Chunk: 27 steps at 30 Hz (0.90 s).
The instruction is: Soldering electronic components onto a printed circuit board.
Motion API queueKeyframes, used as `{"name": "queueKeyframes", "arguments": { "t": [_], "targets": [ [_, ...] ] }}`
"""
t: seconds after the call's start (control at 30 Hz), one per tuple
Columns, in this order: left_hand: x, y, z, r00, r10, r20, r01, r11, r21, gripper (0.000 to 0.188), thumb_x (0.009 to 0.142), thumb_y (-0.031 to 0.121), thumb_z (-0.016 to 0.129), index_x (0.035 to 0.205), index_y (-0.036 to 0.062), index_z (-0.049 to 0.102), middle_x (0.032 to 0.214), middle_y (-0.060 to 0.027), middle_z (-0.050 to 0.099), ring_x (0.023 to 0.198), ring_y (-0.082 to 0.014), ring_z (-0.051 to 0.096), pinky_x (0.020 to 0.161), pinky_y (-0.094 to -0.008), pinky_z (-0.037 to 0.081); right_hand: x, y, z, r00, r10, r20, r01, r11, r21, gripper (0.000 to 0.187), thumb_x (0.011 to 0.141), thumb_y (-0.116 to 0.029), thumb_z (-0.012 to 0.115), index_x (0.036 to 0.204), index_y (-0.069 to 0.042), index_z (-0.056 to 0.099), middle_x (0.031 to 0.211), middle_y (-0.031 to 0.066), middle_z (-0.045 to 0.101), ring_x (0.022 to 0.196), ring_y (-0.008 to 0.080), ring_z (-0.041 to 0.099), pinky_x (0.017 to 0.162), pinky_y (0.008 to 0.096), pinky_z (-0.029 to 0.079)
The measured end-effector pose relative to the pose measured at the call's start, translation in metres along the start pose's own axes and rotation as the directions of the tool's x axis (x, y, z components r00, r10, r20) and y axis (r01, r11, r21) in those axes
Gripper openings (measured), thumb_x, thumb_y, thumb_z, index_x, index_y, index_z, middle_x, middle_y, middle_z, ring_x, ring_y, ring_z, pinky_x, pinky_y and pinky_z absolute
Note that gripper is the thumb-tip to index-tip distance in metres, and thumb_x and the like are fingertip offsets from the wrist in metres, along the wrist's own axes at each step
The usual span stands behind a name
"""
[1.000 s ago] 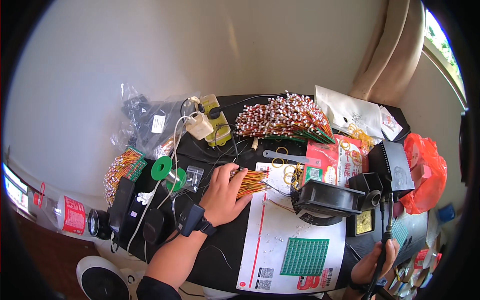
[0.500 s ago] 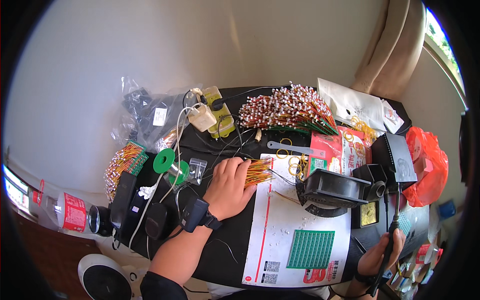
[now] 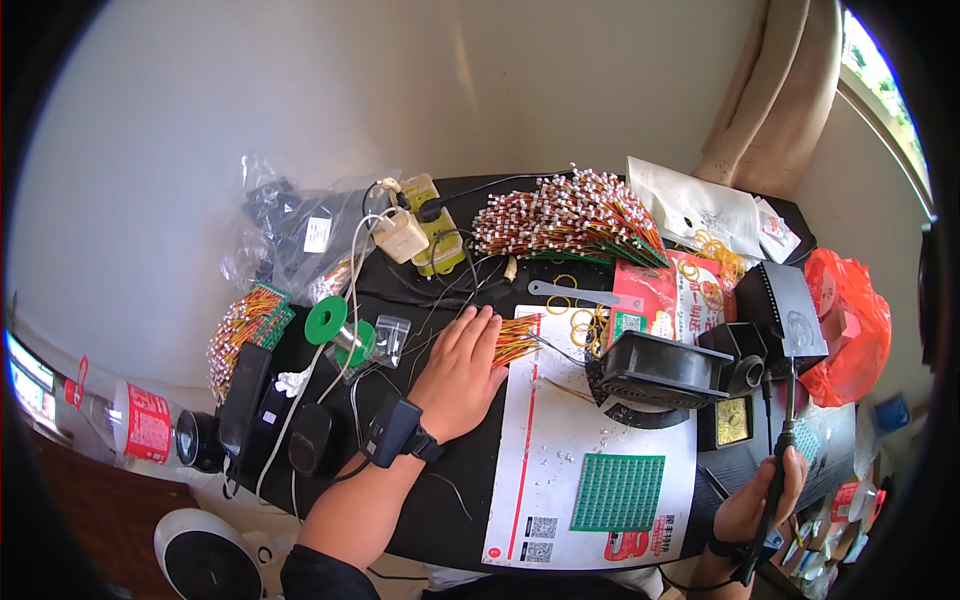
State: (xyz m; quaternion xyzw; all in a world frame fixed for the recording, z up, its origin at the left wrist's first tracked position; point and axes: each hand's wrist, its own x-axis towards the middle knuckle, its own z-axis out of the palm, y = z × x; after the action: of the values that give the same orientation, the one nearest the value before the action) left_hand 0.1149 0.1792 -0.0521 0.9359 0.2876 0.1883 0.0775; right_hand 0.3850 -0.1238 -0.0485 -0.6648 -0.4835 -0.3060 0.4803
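Observation:
My left hand point(image 3: 462, 375) lies with fingers stretched out over the left end of a bundle of red and yellow wires point(image 3: 517, 340); the part beneath the hand is hidden. Closed round the dark handle of a soldering iron point(image 3: 774, 505) is my right hand point(image 3: 752, 503), at the right front. The iron points away from me, its metal shaft beside the black box-shaped unit. Between the hands, a green circuit board point(image 3: 618, 492) rests on the white printed sheet point(image 3: 510, 450), with small clear bits scattered behind it.
A black fan point(image 3: 665, 370) stands right of the wires, near a sponge tray point(image 3: 733, 422) and a black box-shaped unit point(image 3: 782, 315). Behind lies a large pile of wired boards point(image 3: 575, 215). A green solder spool point(image 3: 327, 320), power strip point(image 3: 437, 240) and cables occupy the left.
The fingers of my left hand have straightened over the wires and reach slightly farther away. My right hand keeps its hold on the soldering iron. The whole view has shifted slightly.

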Motion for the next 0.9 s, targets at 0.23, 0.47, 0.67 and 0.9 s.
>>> {"name": "queueKeyframes", "arguments": {
  "t": [0.23, 0.47, 0.67, 0.9],
  "targets": [
    [0.004, 0.004, -0.007, 0.999, -0.014, 0.029, 0.014, 1.0, -0.025, 0.052, 0.089, 0.012, 0.067, 0.136, -0.0047, 0.05, 0.125, -0.0179, 0.051, 0.118, -0.0361, 0.048, 0.104, -0.049, 0.037, 0.003, -0.004, 0.001, 1.0, 0.009, 0.017, -0.009, 1.0, -0.007, 0.029, 0.103, -0.005, 0.055, 0.129, 0.007, 0.057, 0.13, 0.0204, 0.057, 0.11, 0.0247, 0.059, 0.092, 0.0309, 0.049],
    [0.01, 0.006, -0.01, 0.995, -0.06, 0.082, 0.062, 0.998, -0.025, 0.025, 0.087, 0.001, 0.065, 0.109, -0.0022, 0.055, 0.106, -0.0201, 0.055, 0.101, -0.0401, 0.055, 0.092, -0.0469, 0.046, -0.003, -0.002, 0.005, 0.998, 0.057, -0.023, -0.058, 0.997, -0.041, 0.03, 0.104, -0.008, 0.054, 0.13, 0.006, 0.056, 0.13, 0.0181, 0.055, 0.101, 0.019, 0.058, 0.087, 0.0277, 0.049],
    [0.006, 0.015, -0.016, 0.98, -0.124, 0.153, 0.116, 0.991, 0.063, 0.024, 0.082, -0.008, 0.058, 0.105, -0.0033, 0.052, 0.103, -0.021, 0.056, 0.102, -0.0404, 0.056, 0.09, -0.0458, 0.049, -0.001, -0.003, 0.006, 0.999, 0.049, -0.014, -0.049, 0.998, -0.039, 0.031, 0.105, -0.011, 0.054, 0.132, 0.006, 0.055, 0.13, 0.0182, 0.054, 0.105, 0.0188, 0.058, 0.09, 0.0263, 0.049],
    [-0.001, 0.006, -0.017, 0.996, -0.025, 0.091, 0.018, 0.997, 0.078, 0.028, 0.079, -0.007, 0.059, 0.106, -0.0022, 0.053, 0.102, -0.0194, 0.058, 0.099, -0.0369, 0.059, 0.088, -0.0446, 0.052, -0.003, -0.002, 0.001, 0.997, 0.073, 0.018, -0.073, 0.997, 0.011, 0.032, 0.106, -0.011, 0.052, 0.134, 0.005, 0.053, 0.133, 0.0182, 0.054, 0.111, 0.0186, 0.057, 0.092, 0.0262, 0.049]
  ]
}}
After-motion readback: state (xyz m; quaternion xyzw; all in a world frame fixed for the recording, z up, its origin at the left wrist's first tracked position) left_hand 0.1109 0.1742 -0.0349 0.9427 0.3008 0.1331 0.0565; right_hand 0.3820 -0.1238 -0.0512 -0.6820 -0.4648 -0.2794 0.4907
